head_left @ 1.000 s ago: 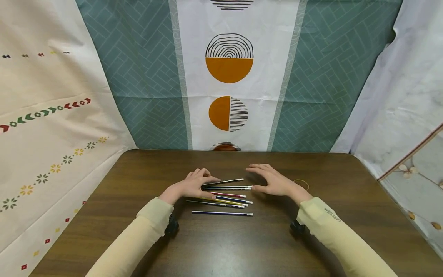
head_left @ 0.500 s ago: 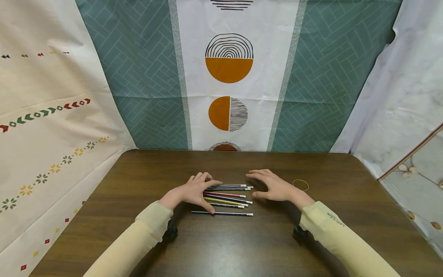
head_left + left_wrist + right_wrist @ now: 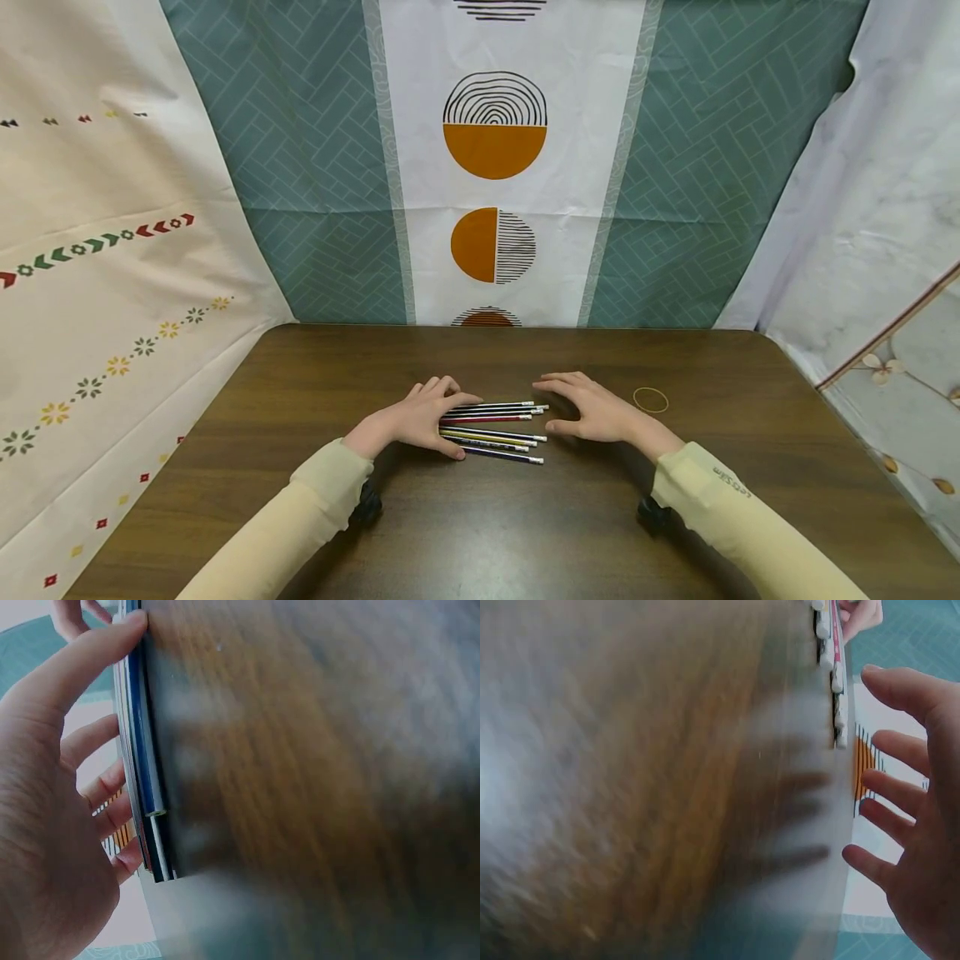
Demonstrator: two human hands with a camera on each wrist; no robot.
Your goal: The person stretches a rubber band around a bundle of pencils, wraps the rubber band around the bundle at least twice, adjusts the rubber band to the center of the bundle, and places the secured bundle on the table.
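Several pencils (image 3: 495, 436) with white eraser ends lie side by side on the table, erasers to the right; one is red, one yellow, others dark. My left hand (image 3: 420, 418) spans their left ends, thumb against the nearest dark blue pencil (image 3: 142, 727) and the other fingers on the far side. The palm hides those left ends in the head view. My right hand (image 3: 592, 410) hovers just past the eraser ends (image 3: 839, 724), fingers spread and gently bent, holding nothing.
A thin yellow rubber band (image 3: 651, 412) lies on the brown wooden table (image 3: 480, 533), behind my right wrist. Patterned cloths hang at the back (image 3: 322, 167) and along both sides.
The left thumb has come down on the nearest pencil and drawn it toward the others, tilting it slightly. The far pencils have lined up closer. My right hand has shifted slightly nearer me.
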